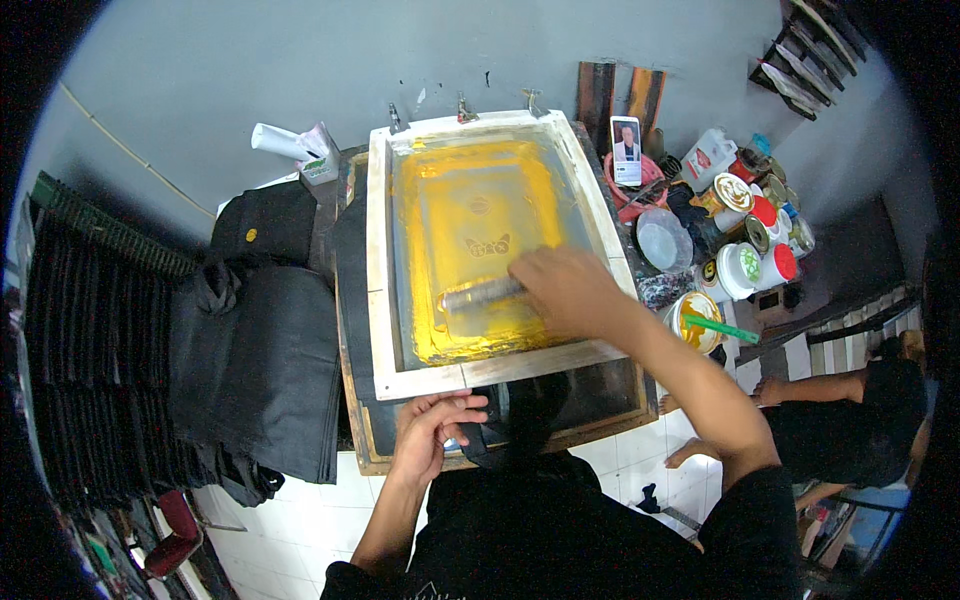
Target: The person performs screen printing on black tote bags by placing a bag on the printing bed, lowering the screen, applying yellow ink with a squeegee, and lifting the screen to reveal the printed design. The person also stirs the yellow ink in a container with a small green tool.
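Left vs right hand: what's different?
Place: the left hand is at the near edge of the white screen frame; the right hand is over the yellow-inked mesh.
Grip: the right hand grips the squeegee; the left hand's fingers curl near black fabric, hold unclear.
Sharpness: the right hand is blurred, the left hand sharper.
Shared: both bare.

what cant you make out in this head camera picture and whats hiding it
All in the head view:
Right hand: blurred, so the exact finger grip on the grey tool is unclear.
Black cloth: mostly covered by the white frame.
Left hand: its fingers overlap the black strip, so whether it pinches it can't be told.
Black fabric stack: cut off at left by the dark lens rim.
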A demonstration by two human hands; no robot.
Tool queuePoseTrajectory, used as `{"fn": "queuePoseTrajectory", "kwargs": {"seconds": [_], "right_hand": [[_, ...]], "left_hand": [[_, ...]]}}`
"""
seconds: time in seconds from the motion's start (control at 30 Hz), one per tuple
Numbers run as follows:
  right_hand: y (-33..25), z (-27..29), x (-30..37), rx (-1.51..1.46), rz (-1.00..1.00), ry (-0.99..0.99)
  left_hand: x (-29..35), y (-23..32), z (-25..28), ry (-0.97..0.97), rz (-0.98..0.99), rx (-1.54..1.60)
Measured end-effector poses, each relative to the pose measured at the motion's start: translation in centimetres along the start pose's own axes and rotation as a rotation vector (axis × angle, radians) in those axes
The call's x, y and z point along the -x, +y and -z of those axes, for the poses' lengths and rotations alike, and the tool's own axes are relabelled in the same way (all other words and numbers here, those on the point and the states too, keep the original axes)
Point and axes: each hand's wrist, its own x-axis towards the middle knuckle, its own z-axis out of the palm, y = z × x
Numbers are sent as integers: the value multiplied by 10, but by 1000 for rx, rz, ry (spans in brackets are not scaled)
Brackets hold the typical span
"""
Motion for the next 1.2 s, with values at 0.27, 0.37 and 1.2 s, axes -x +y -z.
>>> {"fn": "queuePoseTrajectory", "kwargs": {"seconds": [0.27,0.37,1.2], "right_hand": [[110,5,-162,73,-113,-193],[129,11,-191,3,-173,-162],[43,-26,-85,93,-118,19]], "left_hand": [[-1,-3,-2,32,134,288],[2,1,-2,-4,199,417],[-159,156,-23,126,-922,-1444]]}}
